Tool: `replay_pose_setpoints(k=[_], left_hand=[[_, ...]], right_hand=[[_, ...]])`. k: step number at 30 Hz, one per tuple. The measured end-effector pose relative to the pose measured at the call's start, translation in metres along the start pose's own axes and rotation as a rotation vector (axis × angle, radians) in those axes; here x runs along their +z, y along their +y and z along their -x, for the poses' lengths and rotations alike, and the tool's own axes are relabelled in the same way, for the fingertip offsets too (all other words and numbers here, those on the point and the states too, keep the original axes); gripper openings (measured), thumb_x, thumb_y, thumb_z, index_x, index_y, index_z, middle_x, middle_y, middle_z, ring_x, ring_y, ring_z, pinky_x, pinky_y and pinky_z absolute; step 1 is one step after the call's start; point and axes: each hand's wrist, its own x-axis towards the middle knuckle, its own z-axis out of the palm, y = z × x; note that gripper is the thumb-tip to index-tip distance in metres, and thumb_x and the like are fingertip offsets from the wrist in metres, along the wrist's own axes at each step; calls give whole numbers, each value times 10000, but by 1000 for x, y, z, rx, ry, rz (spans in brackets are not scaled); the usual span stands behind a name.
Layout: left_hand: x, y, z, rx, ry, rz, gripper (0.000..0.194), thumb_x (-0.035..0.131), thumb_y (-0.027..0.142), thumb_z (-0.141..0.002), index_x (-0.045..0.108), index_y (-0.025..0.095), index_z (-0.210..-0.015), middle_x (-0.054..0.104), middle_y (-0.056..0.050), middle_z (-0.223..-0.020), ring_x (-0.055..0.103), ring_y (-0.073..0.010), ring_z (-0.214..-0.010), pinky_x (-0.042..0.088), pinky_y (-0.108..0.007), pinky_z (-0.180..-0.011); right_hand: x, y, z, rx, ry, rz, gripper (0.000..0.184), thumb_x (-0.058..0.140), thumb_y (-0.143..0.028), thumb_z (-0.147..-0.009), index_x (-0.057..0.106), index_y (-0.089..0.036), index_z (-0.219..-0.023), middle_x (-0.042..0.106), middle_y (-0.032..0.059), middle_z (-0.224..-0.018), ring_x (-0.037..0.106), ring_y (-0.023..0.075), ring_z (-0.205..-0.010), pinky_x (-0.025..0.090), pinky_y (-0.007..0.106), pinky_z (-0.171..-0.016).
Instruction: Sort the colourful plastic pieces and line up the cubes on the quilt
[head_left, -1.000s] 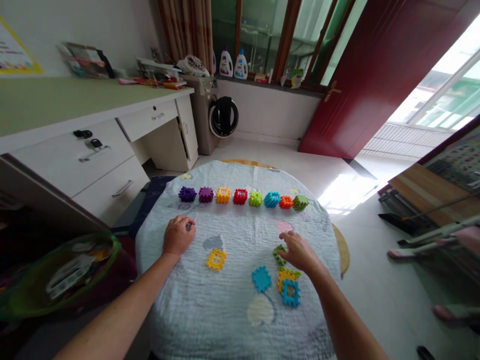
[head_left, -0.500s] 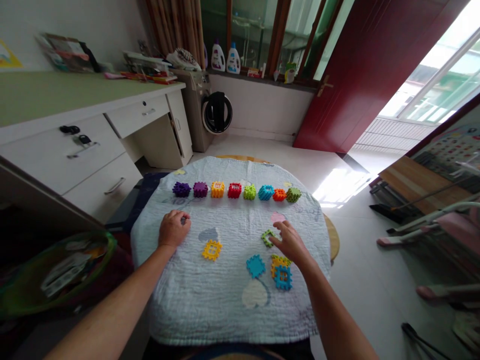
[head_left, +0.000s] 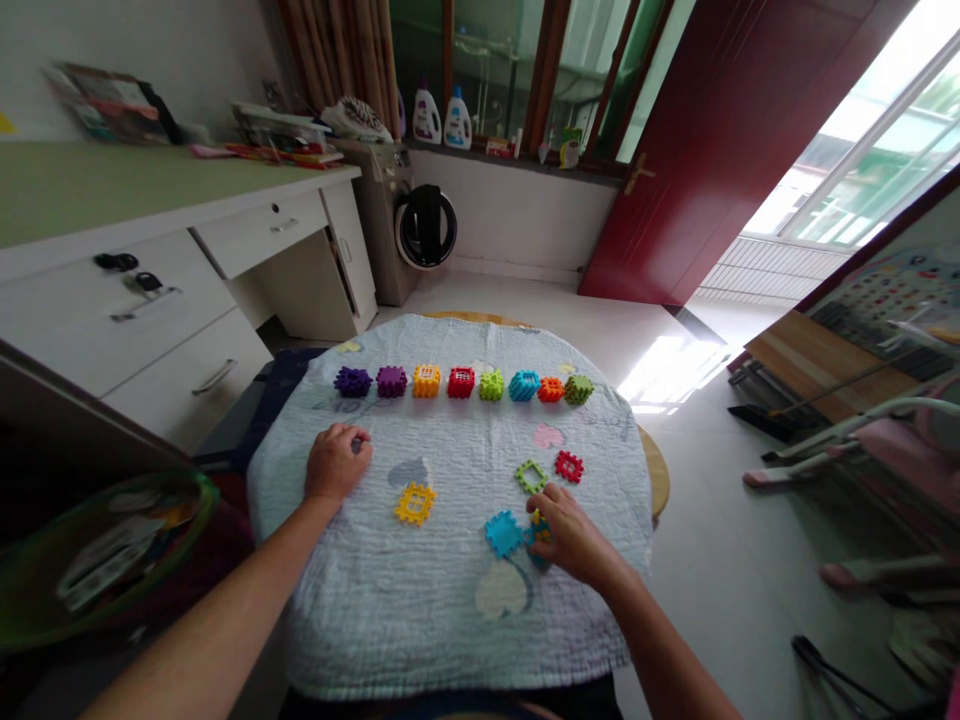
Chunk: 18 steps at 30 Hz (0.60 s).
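Note:
My right hand (head_left: pixel 566 530) is over a small pile of yellow tiles and a blue tile (head_left: pixel 538 560), its thumb and fingers around them. The palm hides most of the pile. Left of it lies a flat blue square tile (head_left: pixel 503 534) with toothed edges. Beyond my fingers are a green tile frame (head_left: pixel 531 476) and a red tile (head_left: pixel 569 466). My left hand (head_left: pixel 337 464) rests on the cloth with curled fingers; whatever is in them, if anything, cannot be made out. A yellow windowed tile (head_left: pixel 415 504) lies to its right.
Across the far side of the cloth-covered table (head_left: pixel 375 620) runs a row of several toothed blocks, from purple (head_left: pixel 352 381) to olive green (head_left: pixel 578 389). A desk (head_left: pixel 172 200) stands at the left, a basket (head_left: pixel 97 560) below it. A pink chair (head_left: pixel 892 450) is at the right.
My right hand has moved down and toward me, from beside the green frame onto the pile. A red tile now shows where that hand was. My left hand stays put.

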Motion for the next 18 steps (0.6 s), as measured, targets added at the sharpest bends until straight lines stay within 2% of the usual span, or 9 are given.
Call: replay_pose_setpoints(k=[4, 11, 15, 18], left_hand=[[-1, 0, 0, 5, 0, 1, 159, 485, 252, -732, 634, 202, -754, 637, -99, -864, 574, -266, -860, 460, -396, -869], [0, 0, 0, -8, 9, 15, 148, 491, 246, -730, 632, 208, -751, 635, -96, -863, 570, -264, -853, 462, -395, -864], [0, 0, 0, -12, 18, 19, 139, 498, 243, -726, 632, 213, -746, 636, -90, -858, 573, -259, -852, 462, -388, -863], [0, -1, 0, -1, 14, 23, 145, 491, 243, -731, 632, 210, -748, 640, -92, -858, 572, -262, -855, 460, -392, -867]], right_hand=[[0, -12, -12, -45, -58, 42, 250, 666, -142, -685, 616, -178, -927, 547, 73, -1033, 482, 213, -983, 383, 298, -853], [-5, -25, -18, -106, -157, 145, 269, 608, -99, -688, 591, -174, -946, 613, 76, -990, 520, 208, -931, 352, 294, -822], [-4, -29, -23, -105, -225, 110, 324, 573, -53, -675, 607, -183, -970, 644, 70, -980, 563, 200, -919, 359, 270, -776], [1, -36, -33, -141, -210, 39, 308, 567, -42, -679, 619, -183, -947, 652, 62, -967, 574, 191, -916, 377, 263, -788]])
